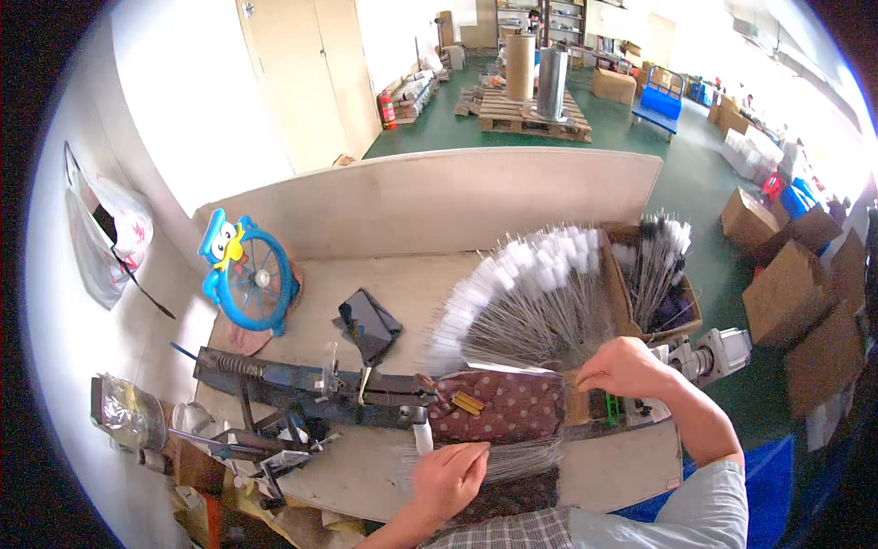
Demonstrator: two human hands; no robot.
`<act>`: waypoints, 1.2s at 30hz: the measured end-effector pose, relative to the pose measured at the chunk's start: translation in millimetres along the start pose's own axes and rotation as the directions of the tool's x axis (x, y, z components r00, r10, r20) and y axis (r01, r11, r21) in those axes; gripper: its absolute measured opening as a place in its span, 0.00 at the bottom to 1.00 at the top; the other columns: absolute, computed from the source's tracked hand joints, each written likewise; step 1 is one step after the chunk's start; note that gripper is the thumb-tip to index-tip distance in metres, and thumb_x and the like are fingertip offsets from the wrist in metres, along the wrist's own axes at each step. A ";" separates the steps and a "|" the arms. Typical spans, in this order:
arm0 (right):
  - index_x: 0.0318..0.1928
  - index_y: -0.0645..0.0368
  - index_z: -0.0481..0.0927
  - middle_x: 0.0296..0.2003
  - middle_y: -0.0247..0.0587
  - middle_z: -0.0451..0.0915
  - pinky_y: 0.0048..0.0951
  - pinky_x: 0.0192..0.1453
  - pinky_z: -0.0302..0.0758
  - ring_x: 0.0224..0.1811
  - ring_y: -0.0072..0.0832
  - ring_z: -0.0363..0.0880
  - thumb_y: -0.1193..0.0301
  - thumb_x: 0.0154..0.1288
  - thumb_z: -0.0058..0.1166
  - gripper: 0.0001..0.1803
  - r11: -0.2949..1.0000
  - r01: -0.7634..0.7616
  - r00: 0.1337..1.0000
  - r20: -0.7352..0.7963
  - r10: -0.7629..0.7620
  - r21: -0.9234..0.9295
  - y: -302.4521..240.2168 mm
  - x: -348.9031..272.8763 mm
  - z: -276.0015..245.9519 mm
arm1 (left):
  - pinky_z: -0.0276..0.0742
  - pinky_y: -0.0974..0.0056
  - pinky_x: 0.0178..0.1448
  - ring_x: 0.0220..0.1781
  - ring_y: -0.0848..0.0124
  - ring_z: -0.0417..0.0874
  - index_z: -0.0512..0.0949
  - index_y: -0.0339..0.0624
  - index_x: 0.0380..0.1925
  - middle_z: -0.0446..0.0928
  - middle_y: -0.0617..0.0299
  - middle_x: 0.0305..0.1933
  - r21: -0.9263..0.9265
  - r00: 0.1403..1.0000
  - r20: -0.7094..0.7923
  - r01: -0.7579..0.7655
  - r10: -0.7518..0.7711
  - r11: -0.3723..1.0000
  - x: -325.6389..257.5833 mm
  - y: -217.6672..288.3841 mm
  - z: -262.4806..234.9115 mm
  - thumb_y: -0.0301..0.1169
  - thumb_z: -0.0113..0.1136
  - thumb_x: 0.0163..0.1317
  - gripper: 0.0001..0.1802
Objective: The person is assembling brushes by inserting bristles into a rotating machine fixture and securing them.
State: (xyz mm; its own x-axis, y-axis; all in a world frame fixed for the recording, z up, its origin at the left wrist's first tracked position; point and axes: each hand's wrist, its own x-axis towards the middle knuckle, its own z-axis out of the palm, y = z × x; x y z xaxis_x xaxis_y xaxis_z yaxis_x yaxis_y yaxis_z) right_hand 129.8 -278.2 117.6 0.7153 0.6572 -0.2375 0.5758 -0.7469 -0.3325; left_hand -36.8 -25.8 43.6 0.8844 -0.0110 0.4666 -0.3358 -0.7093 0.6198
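My right hand pinches the gathered base of a wide fan of thin wire stems with white tips that spreads up and left over the wooden workbench. Lower down, my left hand grips a smaller bundle of thin wires lying near the bench's front edge. Between the hands lies a brown dotted cloth pad with a small yellow piece on it. A white-tipped stem stands just left of my left hand.
A dark metal hand-operated tool lies across the bench on the left. A black phone and a blue toy fan sit behind it. A cardboard box with more white-tipped wires stands right; cartons crowd the green floor.
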 end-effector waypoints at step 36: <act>0.33 0.53 0.82 0.30 0.37 0.79 0.37 0.40 0.74 0.38 0.36 0.76 0.65 0.54 0.54 0.09 0.899 0.435 0.737 -0.558 -0.381 -0.039 -109.4 76.5 63.7 | 0.72 0.64 0.31 0.26 0.70 0.79 0.77 0.37 0.30 0.78 0.60 0.26 -0.736 0.742 0.208 0.548 -0.638 0.397 -2.8 -61.6 41.4 0.39 0.57 0.59 0.14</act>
State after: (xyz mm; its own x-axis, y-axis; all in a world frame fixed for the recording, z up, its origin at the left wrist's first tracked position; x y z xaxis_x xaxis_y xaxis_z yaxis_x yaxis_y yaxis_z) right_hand 96.3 -139.8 77.7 0.5289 0.7129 0.4605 0.8447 -0.3896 -0.3669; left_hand -5.2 -11.3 -22.0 0.9375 0.2978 -0.1802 0.1122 0.2314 0.9664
